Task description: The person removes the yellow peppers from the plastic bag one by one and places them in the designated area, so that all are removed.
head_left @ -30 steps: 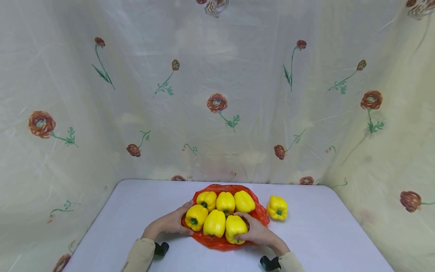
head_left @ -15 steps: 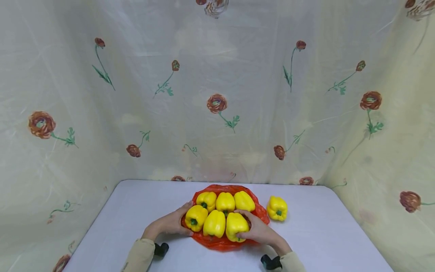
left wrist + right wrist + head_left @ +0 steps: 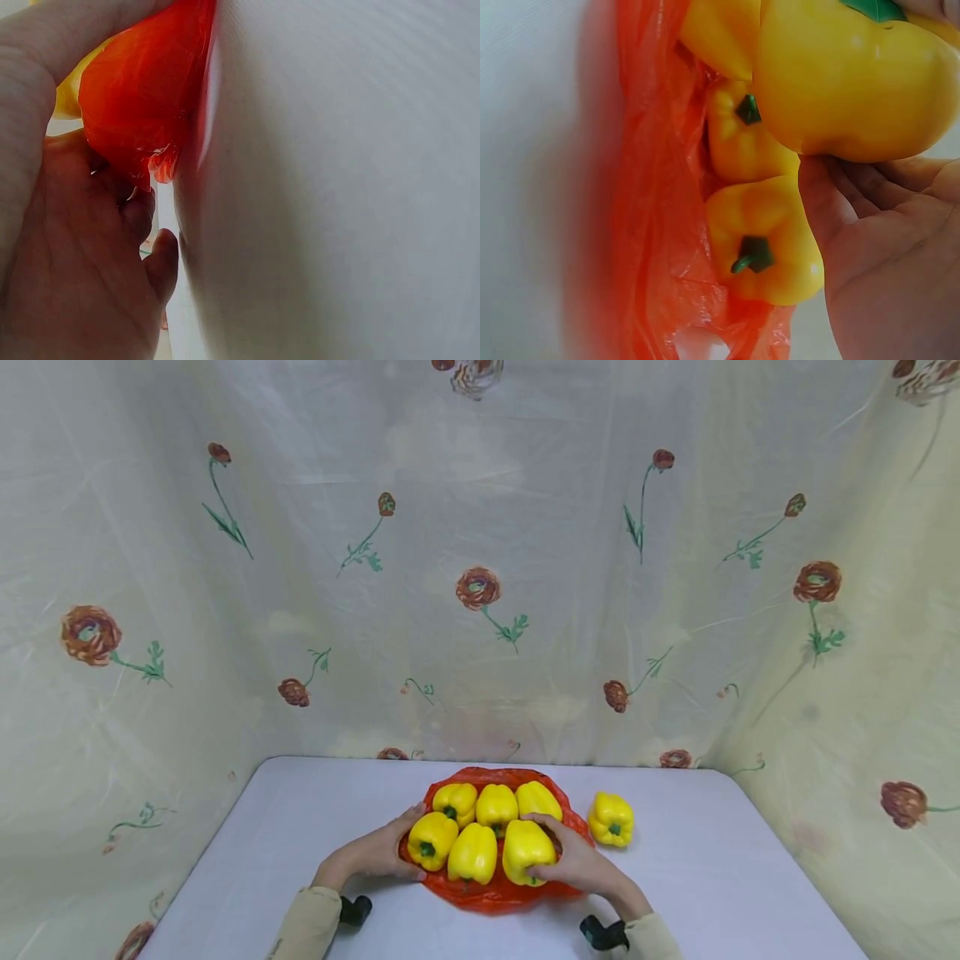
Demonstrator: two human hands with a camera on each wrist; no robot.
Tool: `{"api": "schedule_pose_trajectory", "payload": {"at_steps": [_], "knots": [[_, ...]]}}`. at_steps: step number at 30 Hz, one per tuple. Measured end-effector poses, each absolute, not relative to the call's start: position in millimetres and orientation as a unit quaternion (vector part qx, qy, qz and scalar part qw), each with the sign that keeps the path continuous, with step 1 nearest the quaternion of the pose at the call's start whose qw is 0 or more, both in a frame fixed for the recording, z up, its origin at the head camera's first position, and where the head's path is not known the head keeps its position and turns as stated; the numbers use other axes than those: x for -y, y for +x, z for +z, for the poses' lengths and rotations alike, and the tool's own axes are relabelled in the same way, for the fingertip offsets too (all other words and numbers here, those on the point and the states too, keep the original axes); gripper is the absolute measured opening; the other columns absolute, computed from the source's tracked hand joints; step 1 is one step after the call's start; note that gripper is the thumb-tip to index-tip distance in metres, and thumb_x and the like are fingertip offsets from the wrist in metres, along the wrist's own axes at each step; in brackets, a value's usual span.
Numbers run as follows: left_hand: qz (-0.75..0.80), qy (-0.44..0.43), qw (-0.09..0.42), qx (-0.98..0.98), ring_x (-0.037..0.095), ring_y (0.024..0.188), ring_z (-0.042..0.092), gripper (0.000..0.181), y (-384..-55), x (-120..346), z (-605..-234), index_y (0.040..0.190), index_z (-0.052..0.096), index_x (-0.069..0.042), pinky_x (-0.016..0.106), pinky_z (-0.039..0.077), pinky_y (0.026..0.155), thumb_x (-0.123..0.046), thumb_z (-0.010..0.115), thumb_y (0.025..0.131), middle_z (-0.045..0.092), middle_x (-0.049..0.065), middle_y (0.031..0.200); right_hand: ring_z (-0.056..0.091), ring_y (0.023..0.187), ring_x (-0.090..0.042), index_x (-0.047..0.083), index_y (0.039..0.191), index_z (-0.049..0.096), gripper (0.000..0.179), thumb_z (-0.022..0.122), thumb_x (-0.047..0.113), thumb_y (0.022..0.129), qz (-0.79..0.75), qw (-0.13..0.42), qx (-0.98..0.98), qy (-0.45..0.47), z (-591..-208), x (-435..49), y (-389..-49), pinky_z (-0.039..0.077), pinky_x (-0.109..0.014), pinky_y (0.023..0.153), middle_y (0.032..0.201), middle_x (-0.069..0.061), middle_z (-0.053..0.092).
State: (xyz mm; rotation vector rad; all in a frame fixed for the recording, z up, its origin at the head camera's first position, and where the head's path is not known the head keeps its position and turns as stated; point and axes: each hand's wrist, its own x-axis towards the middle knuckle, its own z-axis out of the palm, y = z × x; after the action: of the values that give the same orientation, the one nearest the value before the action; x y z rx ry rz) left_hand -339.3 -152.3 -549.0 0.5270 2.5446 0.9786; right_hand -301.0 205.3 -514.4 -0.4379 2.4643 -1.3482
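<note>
Several yellow bell peppers [image 3: 472, 853] sit in two rows on a spread red plastic bag [image 3: 480, 900]. My right hand [image 3: 581, 864] grips the front-right bell pepper [image 3: 528, 852] between thumb and fingers. In the right wrist view this bell pepper [image 3: 855, 82] is raised over the others, its green stem side toward the thumb. On the opposite side, my left hand [image 3: 382, 853] holds the bag's left edge beside the leftmost pepper [image 3: 432, 841]. Its thumb and fingers wrap the red plastic [image 3: 139, 90] in the left wrist view, with some fingertips hidden behind it.
One more yellow bell pepper [image 3: 611, 819] stands on the white table [image 3: 697, 877], right of the bag. A floral curtain [image 3: 480, 693] hangs behind the table and along both sides. Each wrist wears a small black camera [image 3: 603, 934].
My right hand has lifted the front-right bell pepper and shifted it slightly up and to the right in the head view. The left hand has stayed in place at the bag's edge.
</note>
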Motion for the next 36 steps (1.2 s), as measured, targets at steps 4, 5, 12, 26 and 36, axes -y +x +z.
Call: {"api": "schedule_pose_trajectory", "payload": {"at_steps": [4, 5, 12, 26, 36], "knots": [[0.352, 0.187, 0.183, -0.899, 0.032, 0.148, 0.017, 0.115, -338, 152, -549, 0.156, 0.012, -0.022, 0.062, 0.019, 0.116, -0.049, 0.082, 0.07, 0.014, 0.005, 0.163, 0.048, 0.116, -0.027, 0.024, 0.142, 0.043, 0.078, 0.081, 0.037, 0.075, -0.47, 0.146, -0.858, -0.15, -511, -207, -301, 0.046, -0.055, 0.099, 0.138, -0.008, 0.049], [0.352, 0.187, 0.184, -0.898, 0.032, 0.148, 0.017, 0.114, -338, 152, -548, 0.156, 0.013, -0.022, 0.062, 0.018, 0.116, -0.049, 0.082, 0.07, 0.014, 0.005, 0.163, 0.048, 0.115, -0.027, 0.023, 0.142, 0.043, 0.078, 0.081, 0.037, 0.075, -0.47, 0.145, -0.858, -0.149, -510, -207, -300, 0.046, -0.055, 0.099, 0.137, -0.008, 0.049], [0.358, 0.186, 0.19, -0.895, 0.032, 0.148, 0.017, 0.113, -338, 152, -549, 0.156, 0.013, -0.023, 0.063, 0.018, 0.115, -0.049, 0.082, 0.071, 0.014, 0.004, 0.163, 0.049, 0.114, -0.026, 0.022, 0.142, 0.043, 0.077, 0.08, 0.035, 0.076, -0.472, 0.142, -0.857, -0.149, -507, -208, -298, 0.047, -0.054, 0.099, 0.136, -0.008, 0.05], [0.357, 0.19, 0.189, -0.895, 0.032, 0.148, 0.017, 0.113, -338, 153, -549, 0.156, 0.013, -0.022, 0.063, 0.018, 0.115, -0.048, 0.082, 0.071, 0.014, 0.004, 0.163, 0.047, 0.116, -0.027, 0.025, 0.142, 0.04, 0.078, 0.081, 0.032, 0.076, -0.488, 0.125, -0.854, -0.13, -498, -220, -298, 0.048, -0.049, 0.098, 0.138, -0.009, 0.046], [0.35, 0.18, 0.186, -0.9, 0.032, 0.148, 0.02, 0.113, -337, 151, -548, 0.156, 0.014, -0.022, 0.062, 0.02, 0.115, -0.05, 0.082, 0.07, 0.017, 0.006, 0.163, 0.045, 0.117, -0.029, 0.018, 0.147, 0.033, 0.082, 0.078, 0.025, 0.079, -0.518, 0.087, -0.839, -0.139, -487, -246, -302, 0.047, -0.043, 0.098, 0.141, -0.009, 0.042]]}}
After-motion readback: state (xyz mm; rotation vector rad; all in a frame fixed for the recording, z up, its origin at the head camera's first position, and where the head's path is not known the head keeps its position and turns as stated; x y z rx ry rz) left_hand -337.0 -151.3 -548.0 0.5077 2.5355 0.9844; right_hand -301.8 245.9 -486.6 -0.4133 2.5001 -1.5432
